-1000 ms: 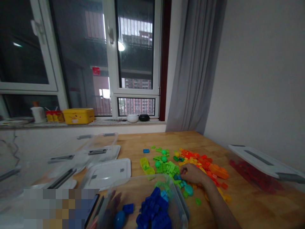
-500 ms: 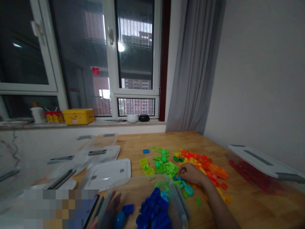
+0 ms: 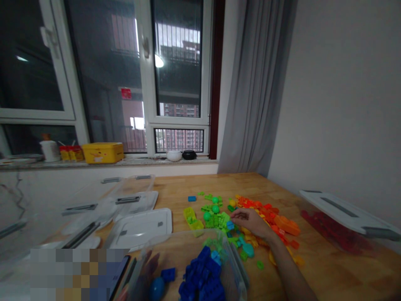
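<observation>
My right hand (image 3: 252, 221) hovers over a heap of loose toy bricks on the wooden table (image 3: 328, 271). Its fingers are curled together and point left, just above a small blue brick (image 3: 230, 225); what they pinch, if anything, is hidden. Green bricks (image 3: 219, 219) lie to the hand's left, orange and red ones (image 3: 283, 225) to its right. In front stands a clear bin (image 3: 234, 256) with dark blue bricks (image 3: 203, 280) and a blue ball (image 3: 156, 288). My left hand (image 3: 149, 267) shows dimly through the bin's left wall, gripping it.
White lids (image 3: 140, 228) and empty clear bins (image 3: 131, 188) lie at the left. A lidded bin of red bricks (image 3: 338, 234) stands at the right by the wall. A phone (image 3: 120, 271) lies near my left hand. A yellow tin (image 3: 103, 152) sits on the windowsill.
My right hand has lifted from the blue and teal bricks near the bin and moved slightly back, over the border between green and orange bricks. The left hand and bin have stayed put.
</observation>
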`<state>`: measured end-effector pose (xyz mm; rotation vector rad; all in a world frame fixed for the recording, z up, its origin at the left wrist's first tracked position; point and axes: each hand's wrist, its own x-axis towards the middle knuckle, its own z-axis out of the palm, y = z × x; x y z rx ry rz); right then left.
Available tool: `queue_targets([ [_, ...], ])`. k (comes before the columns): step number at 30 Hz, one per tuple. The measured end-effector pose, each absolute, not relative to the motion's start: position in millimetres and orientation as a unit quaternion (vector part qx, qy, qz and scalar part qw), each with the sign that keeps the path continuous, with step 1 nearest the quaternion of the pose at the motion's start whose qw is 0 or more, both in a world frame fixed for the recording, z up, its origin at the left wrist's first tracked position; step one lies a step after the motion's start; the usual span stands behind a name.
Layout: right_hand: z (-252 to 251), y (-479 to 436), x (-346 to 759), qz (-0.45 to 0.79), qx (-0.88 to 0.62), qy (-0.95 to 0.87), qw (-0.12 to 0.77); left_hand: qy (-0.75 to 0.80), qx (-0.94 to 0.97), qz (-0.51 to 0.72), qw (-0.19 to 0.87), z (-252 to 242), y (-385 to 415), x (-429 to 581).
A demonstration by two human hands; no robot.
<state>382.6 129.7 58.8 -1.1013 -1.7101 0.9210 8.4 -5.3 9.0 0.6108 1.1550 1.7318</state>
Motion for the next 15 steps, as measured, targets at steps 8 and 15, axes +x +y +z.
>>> queue_targets([
  [8, 70.9, 112.4, 361.6, 0.476, -0.356, -0.599, 0.536, 0.457, 0.249, 0.705, 0.483, 8.6, -5.8, 6.7],
  [15, 74.4, 95.1, 327.0, 0.542, -0.295, -0.608, 0.5, 0.465, 0.266, 0.706, 0.464, -1.8, 1.1, 2.7],
])
